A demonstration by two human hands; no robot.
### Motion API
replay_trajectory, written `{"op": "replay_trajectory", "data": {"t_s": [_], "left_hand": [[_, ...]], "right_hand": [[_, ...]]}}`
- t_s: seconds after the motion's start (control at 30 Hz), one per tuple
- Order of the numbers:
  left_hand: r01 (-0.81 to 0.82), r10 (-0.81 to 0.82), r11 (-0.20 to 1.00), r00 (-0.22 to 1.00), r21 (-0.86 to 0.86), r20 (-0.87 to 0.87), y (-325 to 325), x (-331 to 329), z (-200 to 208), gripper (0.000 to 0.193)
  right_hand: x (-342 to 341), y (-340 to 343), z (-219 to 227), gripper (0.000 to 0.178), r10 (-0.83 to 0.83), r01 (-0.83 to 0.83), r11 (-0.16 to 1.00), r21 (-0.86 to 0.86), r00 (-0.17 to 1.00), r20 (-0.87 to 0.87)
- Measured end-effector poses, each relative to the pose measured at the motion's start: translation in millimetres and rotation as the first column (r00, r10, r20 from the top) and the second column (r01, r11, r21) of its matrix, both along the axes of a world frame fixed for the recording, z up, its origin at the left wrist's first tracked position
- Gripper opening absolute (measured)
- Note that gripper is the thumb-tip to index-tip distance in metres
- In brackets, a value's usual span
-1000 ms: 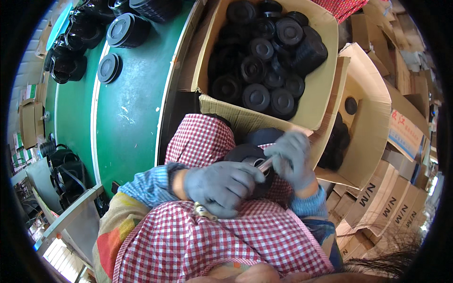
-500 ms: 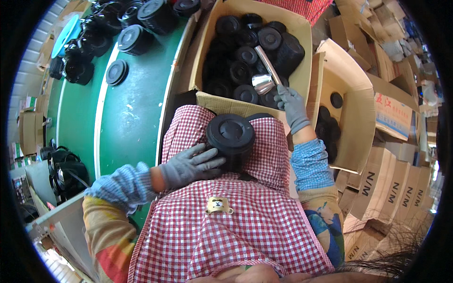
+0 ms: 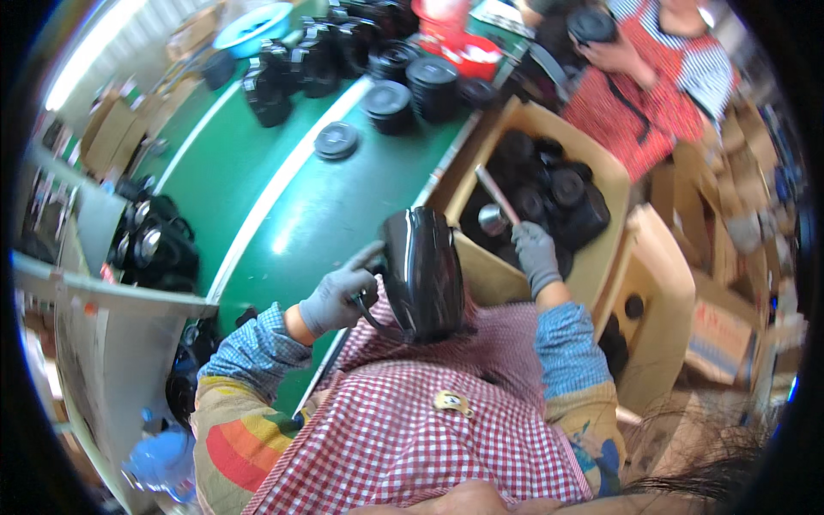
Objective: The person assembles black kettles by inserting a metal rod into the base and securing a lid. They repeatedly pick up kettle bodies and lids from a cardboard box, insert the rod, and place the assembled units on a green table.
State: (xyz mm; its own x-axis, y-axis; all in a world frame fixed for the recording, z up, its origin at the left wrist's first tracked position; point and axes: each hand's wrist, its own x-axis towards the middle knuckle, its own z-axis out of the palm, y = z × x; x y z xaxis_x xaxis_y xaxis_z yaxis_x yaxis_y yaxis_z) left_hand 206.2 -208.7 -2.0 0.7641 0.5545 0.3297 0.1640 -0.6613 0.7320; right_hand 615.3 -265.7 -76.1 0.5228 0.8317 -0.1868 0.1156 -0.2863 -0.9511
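My left hand (image 3: 337, 296) is closed around the handle of a glossy black jug (image 3: 422, 275). The jug is over my lap, its side toward me. Farther right, my right hand (image 3: 537, 253) grips the handle of a silver mallet (image 3: 499, 193). Its shiny rounded head is over an open cardboard box (image 3: 592, 283) full of black round lids and parts (image 3: 549, 193). The mallet and the jug are apart. Grey gloves cover both hands.
A green table (image 3: 283, 215) on the left bears a loose black lid (image 3: 336, 140), stacked lids (image 3: 387, 105), black jugs (image 3: 313, 64) and a blue basin (image 3: 253, 27). A second box (image 3: 657, 292) stands at right. Across from me, a person in a red apron (image 3: 622, 112) holds a black part.
The black jug, earlier lid end up between my knees, has been raised and turned side-on by my left hand, now on its handle. My right hand still holds the mallet. The view has swung left.
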Motion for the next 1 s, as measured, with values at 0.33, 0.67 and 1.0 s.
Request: {"op": "replay_trajectory", "data": {"t_s": [0.33, 0.67, 1.0], "left_hand": [[-0.293, 0.907, 0.415, 0.214, -0.861, 0.364, 222.1, -153.7, -22.2, 0.028], [-0.389, 0.96, -0.022, -0.265, -0.921, 0.089, 447.8, -164.6, -59.6, 0.084], [-0.837, 0.986, 0.12, 0.04, -0.534, 0.16, 406.8, -177.7, -95.5, 0.075]], "right_hand": [[-210.2, 130.3, -7.3, 0.029, 0.489, -0.515, 0.846, -0.14, 0.644, 0.588], [-60.9, 6.7, 22.5, 0.028, 0.236, -0.247, 0.967, -0.057, 0.802, 0.549], [53.0, -204.7, -8.3, 0.027, 0.001, 0.104, 0.957, -0.272, 0.933, 0.359]]}}
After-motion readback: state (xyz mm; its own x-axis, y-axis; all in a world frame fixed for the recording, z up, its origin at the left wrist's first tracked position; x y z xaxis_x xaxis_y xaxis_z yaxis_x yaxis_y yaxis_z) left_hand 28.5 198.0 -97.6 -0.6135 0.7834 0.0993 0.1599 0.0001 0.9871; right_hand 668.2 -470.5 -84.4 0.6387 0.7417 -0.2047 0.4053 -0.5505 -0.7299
